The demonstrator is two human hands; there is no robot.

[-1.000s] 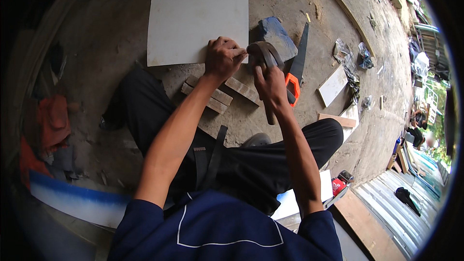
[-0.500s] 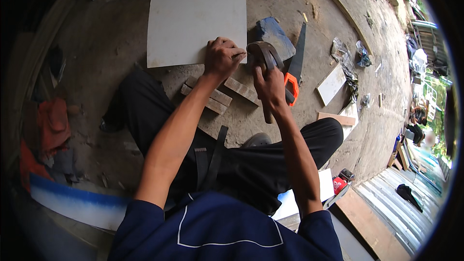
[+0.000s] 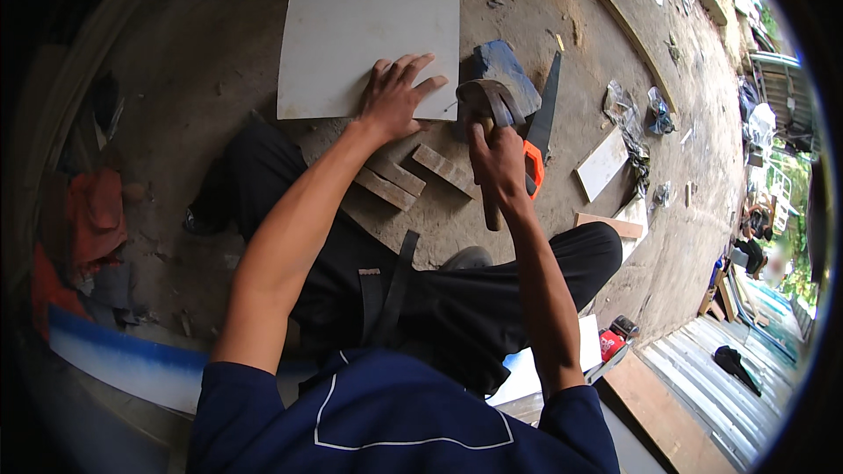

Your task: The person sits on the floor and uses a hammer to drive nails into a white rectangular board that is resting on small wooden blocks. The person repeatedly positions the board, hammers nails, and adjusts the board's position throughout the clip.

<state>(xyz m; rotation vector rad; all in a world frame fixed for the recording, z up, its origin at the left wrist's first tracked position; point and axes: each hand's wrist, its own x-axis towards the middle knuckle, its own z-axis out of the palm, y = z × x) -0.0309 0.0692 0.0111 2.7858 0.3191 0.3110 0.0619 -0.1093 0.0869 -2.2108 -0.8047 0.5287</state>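
Observation:
A white square board (image 3: 369,31) lies in front of me. My left hand (image 3: 393,104) rests on its near right part, fingers spread. Beside my thumb, a small dark nail (image 3: 450,108) stands at the board's near right corner. My right hand (image 3: 499,158) grips a hammer (image 3: 492,211) by its handle, just right of that corner. The dark hammer head points up and away from me, apart from the nail.
Wooden blocks (image 3: 443,168) lie below the board. A blue block (image 3: 507,75) and a handsaw (image 3: 546,114) with an orange handle are to the right. Farther right lie a small white board (image 3: 602,165), plastic scraps (image 3: 622,104) and a long wooden strip (image 3: 628,31).
My left fingers have gone from a pinch at the board's near right corner to spread flat on the board. The nail now shows there. The hammer remains in my right hand, close by.

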